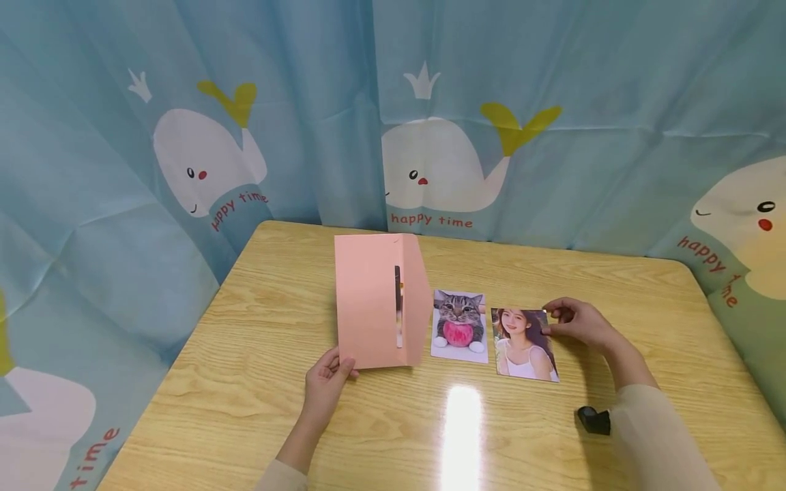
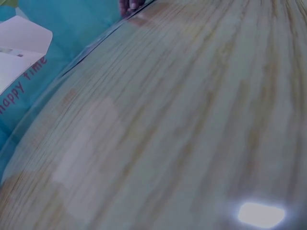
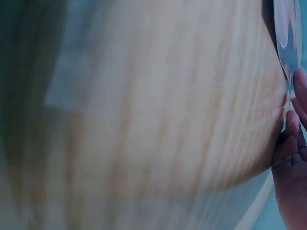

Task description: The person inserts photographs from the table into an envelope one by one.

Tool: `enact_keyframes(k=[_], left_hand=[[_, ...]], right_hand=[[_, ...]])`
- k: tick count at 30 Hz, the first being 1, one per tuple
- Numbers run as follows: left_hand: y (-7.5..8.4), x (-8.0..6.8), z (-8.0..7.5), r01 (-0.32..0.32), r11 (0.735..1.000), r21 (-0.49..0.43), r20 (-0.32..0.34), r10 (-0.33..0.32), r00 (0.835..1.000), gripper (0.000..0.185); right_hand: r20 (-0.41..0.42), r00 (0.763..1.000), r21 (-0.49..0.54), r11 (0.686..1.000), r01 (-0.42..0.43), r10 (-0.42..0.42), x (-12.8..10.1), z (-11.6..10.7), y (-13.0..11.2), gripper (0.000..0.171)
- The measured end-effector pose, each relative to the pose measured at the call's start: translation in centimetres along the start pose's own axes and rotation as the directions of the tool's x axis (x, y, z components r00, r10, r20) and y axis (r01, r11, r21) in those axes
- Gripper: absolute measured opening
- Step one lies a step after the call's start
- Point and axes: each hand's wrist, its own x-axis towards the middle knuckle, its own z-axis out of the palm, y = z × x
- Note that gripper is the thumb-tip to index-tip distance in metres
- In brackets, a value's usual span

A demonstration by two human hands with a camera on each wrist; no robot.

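My left hand (image 1: 328, 382) grips a pink envelope (image 1: 368, 303) by its lower left corner, with the thumb over the front. The envelope stands on its short side in the head view, its flap (image 1: 417, 300) unfolded to the right. A strip of a dark and light card (image 1: 398, 307) shows in its slit. At the right, my right hand (image 1: 583, 324) pinches the upper right edge of a photo (image 1: 525, 348) of a person in a white top. Left of that lies a photo of a cat (image 1: 459, 326) with a pink fruit.
All this is on a wood-grain table (image 1: 245, 354). A small black object (image 1: 593, 421) sits beside the right sleeve (image 1: 651, 429). Behind the table hangs a blue curtain (image 1: 331, 136) with whales. A bright glare lies on the front of the tabletop.
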Motion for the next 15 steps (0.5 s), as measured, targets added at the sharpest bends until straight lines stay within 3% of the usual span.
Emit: enact_keyframes(k=[9, 15], left_hand=[[-0.19, 0.12, 0.12, -0.015, 1.000, -0.003, -0.001, 0.015, 1.000, 0.032], [-0.09, 0.09, 0.07, -0.010, 1.000, -0.003, -0.001, 0.010, 1.000, 0.035]], right_hand=[[-0.041, 0.999, 0.008, 1.000, 0.002, -0.001, -0.15, 0.52, 0.10, 0.034], [-0.040, 0.999, 0.163, 0.986, 0.021, -0.015, -0.80, 0.55, 0.20, 0.025]])
